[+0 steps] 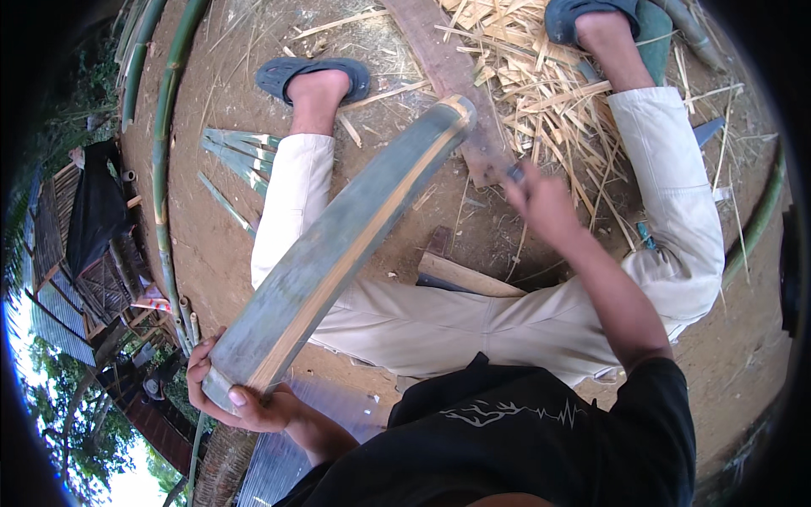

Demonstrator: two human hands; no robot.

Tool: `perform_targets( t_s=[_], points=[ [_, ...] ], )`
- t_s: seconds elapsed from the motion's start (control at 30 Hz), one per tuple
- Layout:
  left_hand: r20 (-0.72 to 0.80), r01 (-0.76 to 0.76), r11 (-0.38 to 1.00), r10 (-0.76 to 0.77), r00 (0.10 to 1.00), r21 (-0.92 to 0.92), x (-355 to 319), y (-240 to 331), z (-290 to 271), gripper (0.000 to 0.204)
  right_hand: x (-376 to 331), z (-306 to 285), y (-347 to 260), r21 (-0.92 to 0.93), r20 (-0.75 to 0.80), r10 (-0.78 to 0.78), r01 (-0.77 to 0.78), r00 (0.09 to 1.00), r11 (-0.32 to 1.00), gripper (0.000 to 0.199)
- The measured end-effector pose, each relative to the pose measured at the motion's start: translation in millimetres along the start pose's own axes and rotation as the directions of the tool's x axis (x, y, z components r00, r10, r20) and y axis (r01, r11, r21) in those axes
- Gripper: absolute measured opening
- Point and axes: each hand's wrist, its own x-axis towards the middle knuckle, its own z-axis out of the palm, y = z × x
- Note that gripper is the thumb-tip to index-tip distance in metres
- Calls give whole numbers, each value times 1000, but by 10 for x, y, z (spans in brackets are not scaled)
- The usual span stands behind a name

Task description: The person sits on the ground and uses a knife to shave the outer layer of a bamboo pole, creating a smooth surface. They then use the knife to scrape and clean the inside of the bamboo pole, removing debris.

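Bamboo slat: a long split length, grey-green outside with a pale cut edge, slanting from the lower left up to its far end over the plank, across the person's left leg.
Left hand: fingers clenched round the near end of the bamboo slat, thumb lying along its lower face; the wrist bends back toward the body at the lower edge.
Right hand: raised over the ground between the knees, forearm reaching up from the black shirt; fingers curled shut round a thin dark handle.
Blade tool: only a short dark piece shows beside the right hand; motion blur hides its shape, and whether it touches the bamboo slat cannot be told.
Plank: dark wooden board lying on the bare earth ground under the slat's far end.
Shavings: pale bamboo strips heaped near the right foot.
Sandals: dark; the right one is cut off by the top edge.
Bamboo pole: green, lying on the ground at the left.
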Motion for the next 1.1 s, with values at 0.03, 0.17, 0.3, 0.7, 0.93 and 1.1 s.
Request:
perform_targets(
  t_s=[0.03,0.17,0.3,0.7,0.93,1.1],
  points=[
    [16,-34,999,34,999,-5,7,-26,6,57,135,2,139,11,-10,135,-135,991,991,36],
    [47,-65,998,65,997,-7,-78,-102,-24,57,-42,-220,-165,110,6,-70,69,997,991,33],
    [58,-60,998,60,996,-5,-44,-105,-65,57,-69,-42,-127,76,8,-71,70,997,995,35],
    [87,-151,988,151,985,-2,-96,-89,-37,57,72,-179,-53,30,-57,-118,120,991,992,31],
    [162,-188,982,187,969,-12,-58,-86,-120,57,139,-180,130,10,-9,23,-23,1000,1000,33],
    [150,-128,992,125,981,14,-150,-40,-73,58,-107,-197,-183,14,11,-273,273,962,962,31]
  ],
)
